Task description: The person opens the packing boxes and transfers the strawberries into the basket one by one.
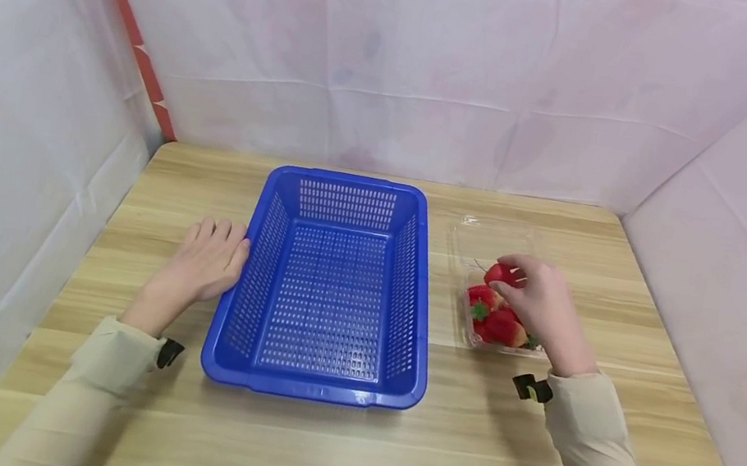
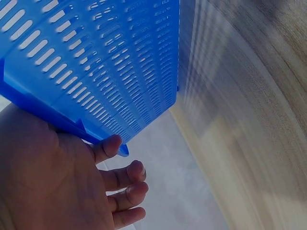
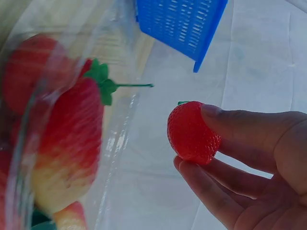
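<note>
In the head view my right hand (image 1: pixel 542 300) pinches a red strawberry (image 1: pixel 501 275) just above a clear plastic box (image 1: pixel 503 349). The right wrist view shows that strawberry (image 3: pixel 192 134) held between thumb and fingertips, a bit of green at its top. More strawberries (image 1: pixel 505 328), red with pale tips and green leaves, lie in the box. My left hand (image 1: pixel 207 258) rests against the left rim of a blue plastic basket (image 1: pixel 308 390). In the left wrist view the left fingers (image 2: pixel 129 175) are extended along the outside of the basket's rim (image 2: pixel 62 122), not curled round it.
The blue basket has slotted walls and floor, with nothing in it. The box's clear lid (image 1: pixel 495 242) stands open toward the back. Everything sits on a wooden table (image 1: pixel 296 461) enclosed by pale fabric curtains (image 1: pixel 421 50) at the back and sides.
</note>
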Demonstrator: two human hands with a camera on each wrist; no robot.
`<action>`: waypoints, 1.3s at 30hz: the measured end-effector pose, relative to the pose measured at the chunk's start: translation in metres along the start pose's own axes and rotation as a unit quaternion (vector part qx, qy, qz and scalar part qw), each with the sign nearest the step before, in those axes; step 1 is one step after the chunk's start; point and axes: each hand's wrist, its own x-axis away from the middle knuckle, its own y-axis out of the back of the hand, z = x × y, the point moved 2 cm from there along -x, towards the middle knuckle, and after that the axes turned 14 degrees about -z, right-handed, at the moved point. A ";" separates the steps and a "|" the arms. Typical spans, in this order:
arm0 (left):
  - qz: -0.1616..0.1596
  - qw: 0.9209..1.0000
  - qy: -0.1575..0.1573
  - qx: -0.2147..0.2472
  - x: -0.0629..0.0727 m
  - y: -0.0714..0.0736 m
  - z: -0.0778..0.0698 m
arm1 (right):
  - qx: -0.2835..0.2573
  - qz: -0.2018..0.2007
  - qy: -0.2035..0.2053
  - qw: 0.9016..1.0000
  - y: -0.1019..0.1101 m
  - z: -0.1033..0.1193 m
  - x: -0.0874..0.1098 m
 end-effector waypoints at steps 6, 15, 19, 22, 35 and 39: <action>0.010 1.000 0.008 0.004 -0.001 0.003 -0.001 | -0.020 0.010 -0.018 1.000 -0.002 0.013 -0.009; 0.011 1.000 0.010 0.005 -0.001 0.002 -0.002 | -0.045 -0.016 0.016 0.999 -0.008 0.035 -0.027; 0.011 1.000 0.012 0.005 -0.001 0.001 -0.002 | -0.051 -0.019 0.036 0.998 -0.011 0.045 -0.033; 0.015 1.000 0.017 0.006 0.000 0.001 -0.002 | -0.052 -0.017 0.044 0.998 -0.015 0.053 -0.037; 0.016 1.000 0.016 0.011 0.001 0.003 -0.004 | -0.082 0.028 0.012 0.996 -0.034 0.093 -0.065; 0.017 1.000 0.017 0.013 0.001 0.004 -0.005 | -0.102 0.040 0.002 0.994 -0.042 0.106 -0.077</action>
